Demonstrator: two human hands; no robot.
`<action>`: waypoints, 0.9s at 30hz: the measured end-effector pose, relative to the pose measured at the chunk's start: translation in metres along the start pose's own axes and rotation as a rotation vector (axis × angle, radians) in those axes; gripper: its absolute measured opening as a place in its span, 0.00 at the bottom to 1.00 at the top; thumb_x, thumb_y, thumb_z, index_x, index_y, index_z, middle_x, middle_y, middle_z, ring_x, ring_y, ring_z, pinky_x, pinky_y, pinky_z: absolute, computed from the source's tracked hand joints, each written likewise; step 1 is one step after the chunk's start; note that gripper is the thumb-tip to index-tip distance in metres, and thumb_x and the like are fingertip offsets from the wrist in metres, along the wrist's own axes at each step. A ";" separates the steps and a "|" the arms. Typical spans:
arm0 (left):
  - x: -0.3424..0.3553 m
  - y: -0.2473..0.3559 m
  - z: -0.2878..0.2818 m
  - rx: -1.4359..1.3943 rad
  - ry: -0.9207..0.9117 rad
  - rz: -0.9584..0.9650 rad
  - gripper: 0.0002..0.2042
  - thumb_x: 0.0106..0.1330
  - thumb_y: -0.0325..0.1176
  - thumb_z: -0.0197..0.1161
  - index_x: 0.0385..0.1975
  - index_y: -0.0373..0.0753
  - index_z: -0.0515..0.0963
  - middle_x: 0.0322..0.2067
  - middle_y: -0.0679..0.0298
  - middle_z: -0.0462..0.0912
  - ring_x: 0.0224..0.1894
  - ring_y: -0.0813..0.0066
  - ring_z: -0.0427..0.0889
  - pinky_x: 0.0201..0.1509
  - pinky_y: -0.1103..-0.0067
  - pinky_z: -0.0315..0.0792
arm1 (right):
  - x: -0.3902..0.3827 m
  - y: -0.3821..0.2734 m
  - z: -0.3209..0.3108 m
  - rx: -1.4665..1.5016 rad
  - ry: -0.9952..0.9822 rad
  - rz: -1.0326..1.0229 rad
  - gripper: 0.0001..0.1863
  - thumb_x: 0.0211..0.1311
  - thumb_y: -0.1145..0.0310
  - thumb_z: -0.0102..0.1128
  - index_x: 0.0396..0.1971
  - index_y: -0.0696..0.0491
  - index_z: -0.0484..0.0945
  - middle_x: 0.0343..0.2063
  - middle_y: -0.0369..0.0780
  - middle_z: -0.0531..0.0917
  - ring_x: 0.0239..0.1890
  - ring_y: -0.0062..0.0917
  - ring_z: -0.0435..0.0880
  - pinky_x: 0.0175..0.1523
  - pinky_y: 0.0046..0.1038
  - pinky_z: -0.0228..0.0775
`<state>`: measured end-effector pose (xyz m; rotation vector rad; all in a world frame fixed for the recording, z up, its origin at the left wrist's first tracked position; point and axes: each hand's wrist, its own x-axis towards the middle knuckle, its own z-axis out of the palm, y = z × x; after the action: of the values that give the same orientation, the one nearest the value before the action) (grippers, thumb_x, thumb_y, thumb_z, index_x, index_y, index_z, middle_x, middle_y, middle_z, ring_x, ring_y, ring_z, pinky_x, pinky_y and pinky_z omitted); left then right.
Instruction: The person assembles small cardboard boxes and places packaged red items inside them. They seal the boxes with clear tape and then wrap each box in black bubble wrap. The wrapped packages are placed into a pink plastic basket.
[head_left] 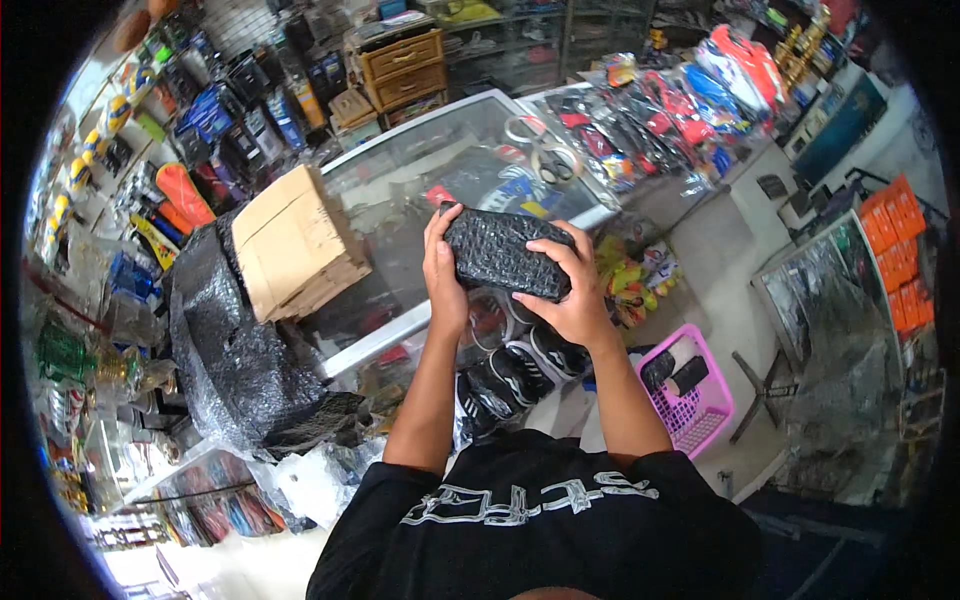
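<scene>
Between both hands I hold a package wrapped in black bubble wrap [500, 250], above the near edge of a glass display counter [390, 190]. My left hand [443, 275] grips its left end, fingers curled over the top corner. My right hand [572, 285] clasps the right end, with fingers across its upper face and the thumb along the near side. What is inside the wrapping is hidden. Rolls of tape [553, 163] lie on the counter beyond the package. A stack of flattened cardboard [295, 240] rests to the left.
A large roll of black bubble wrap [225, 340] stands at the left. Dark shoes [520, 370] sit below the counter's near edge. On the floor at right, a pink basket [722, 395] holds black-wrapped packages. Bagged goods [660, 115] cover the far-right counter; orange boxes [895, 240] are stacked at right.
</scene>
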<state>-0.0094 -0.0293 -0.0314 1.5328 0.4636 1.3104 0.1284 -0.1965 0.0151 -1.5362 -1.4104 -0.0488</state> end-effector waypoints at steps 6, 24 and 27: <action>-0.043 -0.001 0.069 -0.124 -0.073 -0.039 0.32 0.87 0.54 0.42 0.67 0.30 0.77 0.69 0.51 0.78 0.77 0.57 0.69 0.84 0.62 0.53 | -0.053 0.011 -0.065 0.004 0.088 0.018 0.41 0.48 0.63 0.87 0.66 0.45 0.80 0.69 0.49 0.70 0.71 0.50 0.69 0.76 0.49 0.61; -0.268 0.030 0.315 -0.209 -0.667 -0.327 0.31 0.90 0.52 0.35 0.68 0.31 0.77 0.67 0.55 0.80 0.70 0.63 0.75 0.79 0.68 0.61 | -0.336 0.042 -0.270 -0.120 0.512 0.504 0.42 0.52 0.58 0.85 0.68 0.52 0.77 0.66 0.50 0.74 0.71 0.49 0.72 0.77 0.47 0.63; -0.307 0.012 0.339 -0.176 -0.720 -0.265 0.29 0.90 0.49 0.39 0.71 0.31 0.74 0.70 0.55 0.76 0.74 0.65 0.71 0.79 0.68 0.62 | -0.375 0.040 -0.285 -0.140 0.610 0.592 0.41 0.53 0.61 0.85 0.67 0.53 0.77 0.65 0.51 0.75 0.70 0.47 0.73 0.76 0.46 0.63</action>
<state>0.1865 -0.4301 -0.1345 1.6052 0.0777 0.5196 0.2007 -0.6499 -0.0998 -1.7993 -0.4598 -0.2367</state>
